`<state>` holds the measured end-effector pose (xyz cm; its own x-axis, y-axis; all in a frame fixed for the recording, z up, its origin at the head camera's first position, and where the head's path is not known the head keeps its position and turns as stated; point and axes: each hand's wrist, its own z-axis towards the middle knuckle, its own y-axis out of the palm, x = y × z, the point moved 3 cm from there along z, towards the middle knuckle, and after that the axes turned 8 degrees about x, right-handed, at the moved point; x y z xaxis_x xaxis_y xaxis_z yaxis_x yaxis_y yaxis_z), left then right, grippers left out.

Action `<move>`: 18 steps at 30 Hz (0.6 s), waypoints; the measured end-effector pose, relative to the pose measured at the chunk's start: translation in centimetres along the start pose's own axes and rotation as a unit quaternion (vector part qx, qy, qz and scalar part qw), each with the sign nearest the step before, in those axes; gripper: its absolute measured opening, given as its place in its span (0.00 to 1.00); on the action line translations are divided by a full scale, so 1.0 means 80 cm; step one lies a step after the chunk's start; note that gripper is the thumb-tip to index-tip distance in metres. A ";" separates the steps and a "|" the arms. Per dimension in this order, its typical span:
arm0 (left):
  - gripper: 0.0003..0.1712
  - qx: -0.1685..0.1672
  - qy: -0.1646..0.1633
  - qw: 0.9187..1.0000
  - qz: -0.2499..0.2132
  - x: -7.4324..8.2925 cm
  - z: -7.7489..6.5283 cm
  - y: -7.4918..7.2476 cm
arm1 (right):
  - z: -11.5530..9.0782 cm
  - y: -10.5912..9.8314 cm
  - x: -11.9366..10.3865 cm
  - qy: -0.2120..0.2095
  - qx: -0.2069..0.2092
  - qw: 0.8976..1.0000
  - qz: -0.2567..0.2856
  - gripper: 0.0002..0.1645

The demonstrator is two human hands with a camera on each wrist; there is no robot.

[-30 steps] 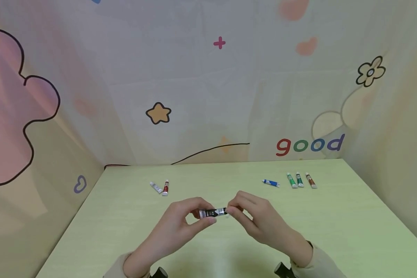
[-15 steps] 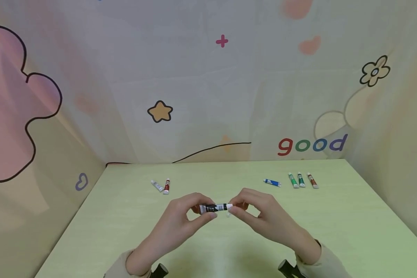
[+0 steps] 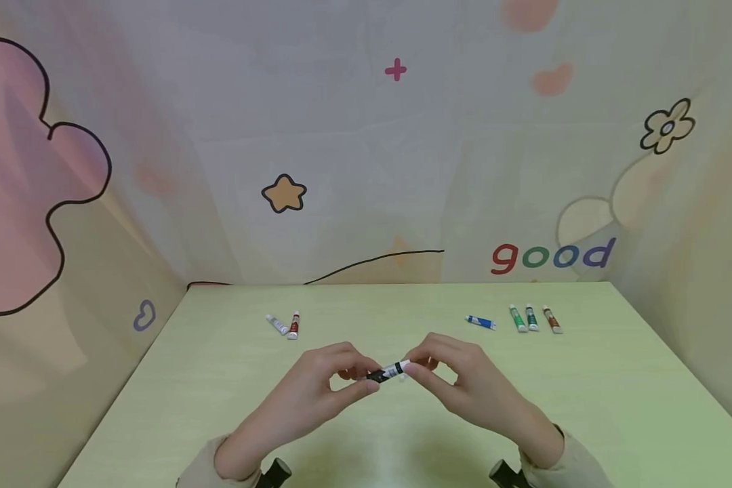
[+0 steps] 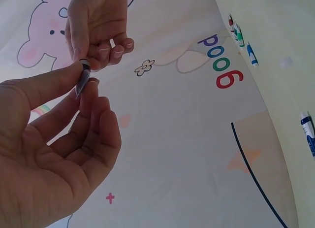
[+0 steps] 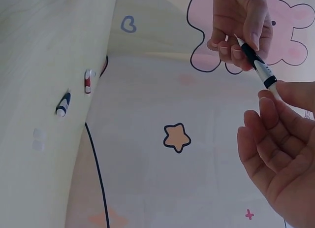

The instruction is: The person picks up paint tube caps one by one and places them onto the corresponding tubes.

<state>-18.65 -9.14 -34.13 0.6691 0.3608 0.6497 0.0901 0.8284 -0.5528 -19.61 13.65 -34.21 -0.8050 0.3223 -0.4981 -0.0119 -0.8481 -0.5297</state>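
Observation:
A black and white paint tube (image 3: 383, 374) is held up between both hands, tilted with its white-capped end higher on the right. My left hand (image 3: 323, 381) pinches the flat tail end between thumb and fingertips. At the other end, the thumb and fingertips of my right hand (image 3: 457, 373) pinch the white cap (image 3: 405, 364). The right wrist view shows the tube (image 5: 258, 64) spanning the two hands, its pale cap partly hidden by fingers. Another blue and white tube (image 4: 308, 132) lies on the table, hidden behind the hands in the head view.
On the pale green table (image 3: 219, 407), a silvery tube (image 3: 277, 324) and a red tube (image 3: 294, 325) lie at the back left. Back right are blue (image 3: 480, 322), light green (image 3: 517, 318), dark green (image 3: 532, 318) and reddish-brown (image 3: 552, 320) tubes. A printed cloth (image 3: 354, 163) hangs behind.
The tube has gone from nearly level to tilted, its capped end raised. More of the white cap shows, with my right fingers moved slightly right. The head view has shifted a little.

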 end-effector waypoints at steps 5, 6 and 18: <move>0.07 0.006 -0.006 1.000 0.004 -0.006 0.003 -0.001 | 0.001 -0.002 0.001 -0.003 0.015 1.000 -0.018 0.11; 0.07 0.010 -0.008 1.000 0.006 -0.008 0.004 -0.003 | 0.002 -0.003 0.002 -0.006 0.020 1.000 -0.024 0.11; 0.10 0.122 -0.144 0.982 0.026 -0.062 0.018 -0.064 | 0.003 -0.021 0.018 -0.011 0.072 0.995 -0.066 0.15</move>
<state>-23.48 -14.58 -33.77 0.4291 0.4818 0.7641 -0.1418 0.8713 -0.4698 -20.93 15.42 -33.87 -0.8039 0.4269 -0.4141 -0.2022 -0.8509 -0.4848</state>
